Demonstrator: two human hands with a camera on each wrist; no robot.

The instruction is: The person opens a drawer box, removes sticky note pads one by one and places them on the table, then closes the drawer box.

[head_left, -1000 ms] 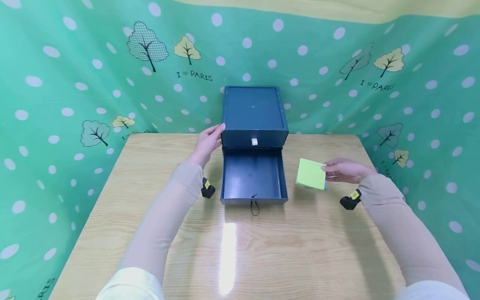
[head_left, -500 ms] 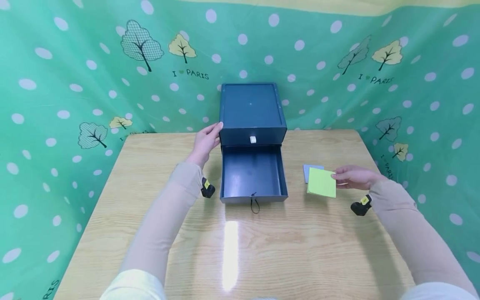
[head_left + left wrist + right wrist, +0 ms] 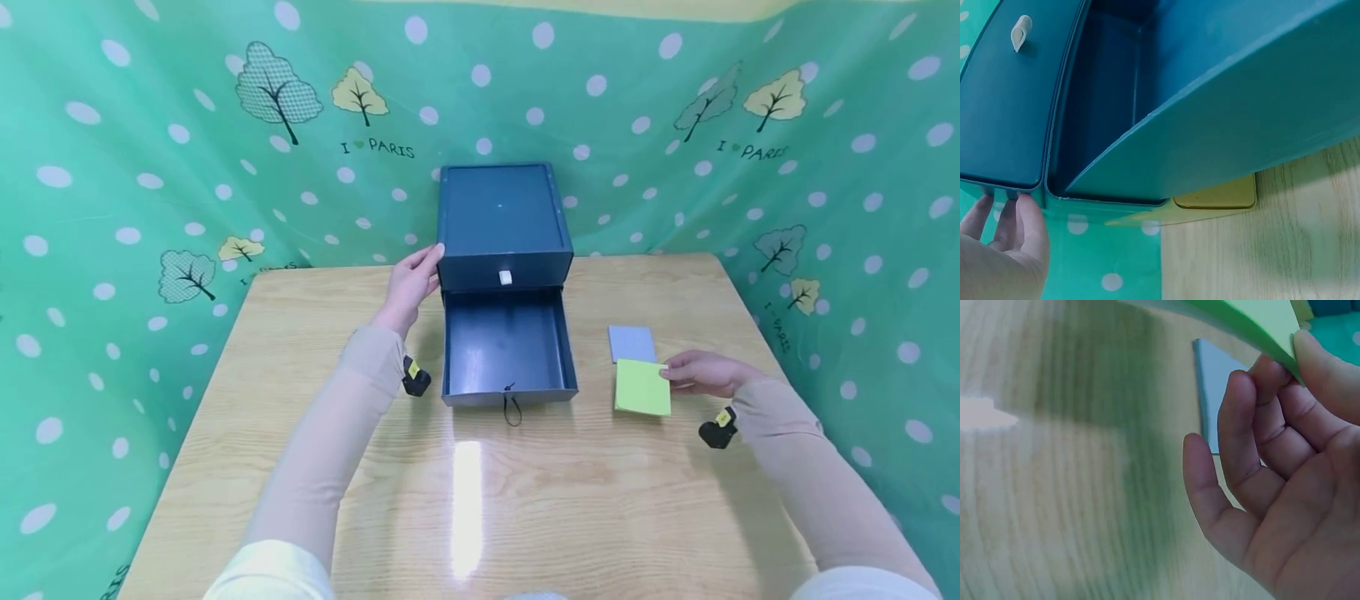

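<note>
My left hand [image 3: 409, 287] touches the left side of a dark blue drawer cabinet [image 3: 504, 208] near its upper front corner; the left wrist view shows its fingers [image 3: 1034, 228] extended against that side. The cabinet's middle drawer [image 3: 506, 346] is pulled out, with nothing visible inside. To its right, my right hand [image 3: 703, 372] pinches a green sticky note pad [image 3: 642, 387] by its right edge, thumb on top. The right wrist view has this pad tilted above the table. Just behind it, a light blue sticky note pad [image 3: 632, 342] lies on the wood.
The top drawer is closed and has a white pull tab [image 3: 506, 277]. A black cord loop [image 3: 512, 410] hangs from the open drawer's front. Low on the cabinet, a yellow drawer [image 3: 1219, 192] shows in the left wrist view. A green dotted curtain [image 3: 300, 192] surrounds the wooden table [image 3: 555, 500].
My right hand has moved right and toward me with the green pad, uncovering the light blue pad on the table. My left hand stays against the cabinet. The head view has shifted slightly.
</note>
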